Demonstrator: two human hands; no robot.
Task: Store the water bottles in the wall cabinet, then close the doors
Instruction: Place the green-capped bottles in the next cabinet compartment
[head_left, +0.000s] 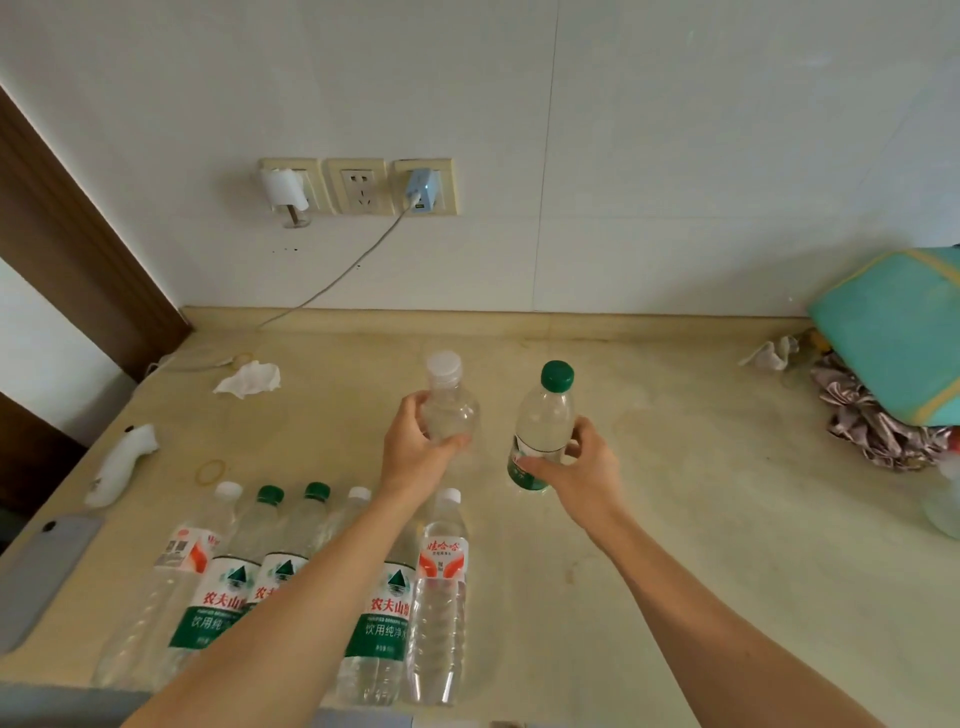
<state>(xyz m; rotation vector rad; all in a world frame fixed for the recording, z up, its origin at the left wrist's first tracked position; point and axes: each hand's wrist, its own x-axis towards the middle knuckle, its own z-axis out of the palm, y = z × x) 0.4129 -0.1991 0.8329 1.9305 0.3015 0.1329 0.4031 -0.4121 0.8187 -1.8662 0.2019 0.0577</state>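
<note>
Already each hand is wrapped around a bottle above the countertop (675, 519): the left hand (415, 452) pinches a white-capped bottle (449, 410), the right hand (576, 467) a green-capped bottle (543, 426). Raised carelessly, either forearm could topple the row of bottles (322, 587) standing near left; the cabinet is unseen.

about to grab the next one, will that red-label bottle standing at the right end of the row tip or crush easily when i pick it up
The red-label bottle is tall and narrow on a small base, so a sideways nudge would probably tip it into the green-label bottle beside it. It looks full, so likely fairly heavy. Its thin ribbed clear wall may flex under a hard squeeze.
</note>
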